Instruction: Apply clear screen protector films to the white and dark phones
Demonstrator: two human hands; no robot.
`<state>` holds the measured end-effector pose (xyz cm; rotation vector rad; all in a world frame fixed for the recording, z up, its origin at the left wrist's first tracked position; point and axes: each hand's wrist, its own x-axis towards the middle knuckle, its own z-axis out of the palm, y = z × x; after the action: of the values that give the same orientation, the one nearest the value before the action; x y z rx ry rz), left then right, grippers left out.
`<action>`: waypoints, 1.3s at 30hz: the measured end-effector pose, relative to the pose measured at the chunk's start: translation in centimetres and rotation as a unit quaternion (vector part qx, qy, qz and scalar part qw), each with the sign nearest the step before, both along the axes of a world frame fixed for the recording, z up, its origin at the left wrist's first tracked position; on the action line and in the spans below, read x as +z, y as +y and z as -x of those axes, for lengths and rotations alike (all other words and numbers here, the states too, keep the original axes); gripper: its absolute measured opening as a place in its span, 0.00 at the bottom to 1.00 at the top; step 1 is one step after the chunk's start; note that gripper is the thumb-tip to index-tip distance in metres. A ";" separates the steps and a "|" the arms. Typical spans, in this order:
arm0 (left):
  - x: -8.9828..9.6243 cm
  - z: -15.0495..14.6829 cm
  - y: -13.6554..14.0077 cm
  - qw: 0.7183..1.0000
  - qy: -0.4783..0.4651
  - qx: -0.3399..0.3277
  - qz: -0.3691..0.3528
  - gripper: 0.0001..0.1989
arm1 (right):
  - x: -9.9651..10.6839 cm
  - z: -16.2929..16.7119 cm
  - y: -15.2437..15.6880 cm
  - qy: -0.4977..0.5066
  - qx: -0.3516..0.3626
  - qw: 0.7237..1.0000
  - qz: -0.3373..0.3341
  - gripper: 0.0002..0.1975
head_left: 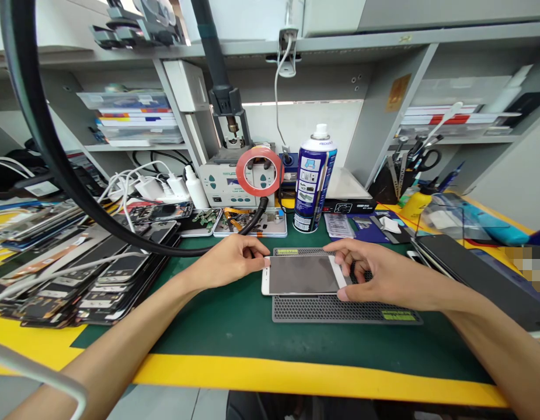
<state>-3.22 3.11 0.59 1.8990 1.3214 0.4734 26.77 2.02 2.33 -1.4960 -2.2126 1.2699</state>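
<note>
A white-framed smartphone (302, 275) with a dark grey screen lies sideways between my hands, above a grey honeycomb-patterned mat (340, 309). At its left end, my left hand (241, 256) pinches the white edge between thumb and curled fingers. My right hand (361, 268) grips the other end, thumb at the near corner and fingers along the far side. The phone's underside is hidden, so I cannot tell whether it touches the mat.
Stacks of phone screens (121, 280) crowd the left. Behind the mat stand a blue-and-white spray can (313, 181), a soldering station (230, 181) with red tape roll (260, 170), and a parts tray (274, 224). A black hose (77, 192) arcs across the left. Dark devices (480, 280) lie right.
</note>
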 end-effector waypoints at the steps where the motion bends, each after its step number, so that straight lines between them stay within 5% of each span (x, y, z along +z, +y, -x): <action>1: 0.0 0.0 0.0 1.000 0.001 0.001 0.000 0.20 | 0.0 0.0 0.0 -0.004 -0.001 1.000 0.001 0.37; 39: -0.2 0.0 0.2 1.000 0.028 -0.001 0.011 0.20 | -0.8 -0.9 0.3 -0.039 0.040 0.997 -0.060 0.40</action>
<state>-3.23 3.33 0.40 1.9075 1.3554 0.4057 27.65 2.27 1.52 -1.4487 -2.3745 1.0962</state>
